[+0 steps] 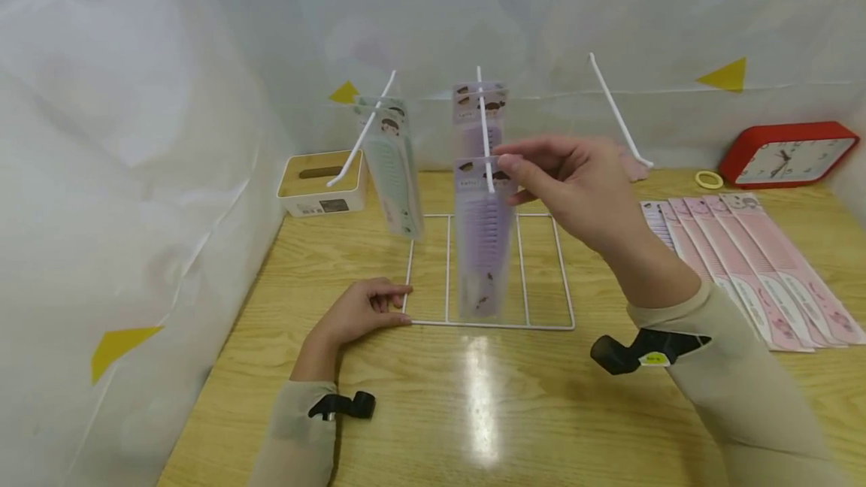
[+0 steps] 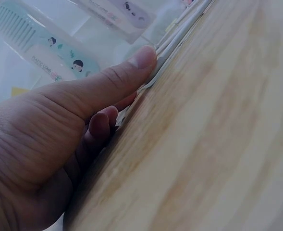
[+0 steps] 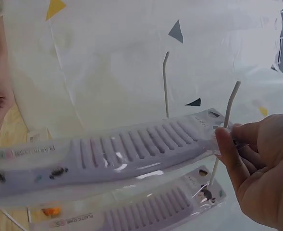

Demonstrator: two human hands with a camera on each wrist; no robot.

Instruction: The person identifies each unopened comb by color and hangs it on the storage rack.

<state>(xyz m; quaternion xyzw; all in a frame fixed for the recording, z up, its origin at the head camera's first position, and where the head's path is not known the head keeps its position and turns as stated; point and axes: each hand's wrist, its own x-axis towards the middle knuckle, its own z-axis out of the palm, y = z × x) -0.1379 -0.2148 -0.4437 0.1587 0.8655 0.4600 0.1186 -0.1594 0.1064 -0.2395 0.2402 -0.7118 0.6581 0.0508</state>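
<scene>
Right hand (image 1: 575, 190) is raised over the rack (image 1: 490, 269), fingers curled, thumb and fingertips pinching the top of a packaged purple comb (image 1: 482, 246) right at the middle peg (image 1: 484, 130); the comb hangs down from the fingers, pack hole at or on the peg, can't tell if it's fully seated. Just behind the fingertips on the same peg hangs a second purple comb (image 1: 479, 115). To the hand's left, a green comb (image 1: 395, 167) hangs on the left peg (image 1: 361, 130). Beyond the hand on its right, the right peg (image 1: 617, 111) is bare. Left hand (image 1: 358, 314) rests on the table (image 1: 473, 412) at the rack's near-left corner, fingers loosely curled, thumb (image 2: 131, 67) pressed against the white base wire; it braces rather than wraps it. Right of the right forearm, a row of pink combs (image 1: 751, 269) lies flat on the table. Past those: a yellow ring (image 1: 708, 179) and a red clock (image 1: 788, 152). Beyond the left hand, far-left: a tissue box (image 1: 323, 183).
</scene>
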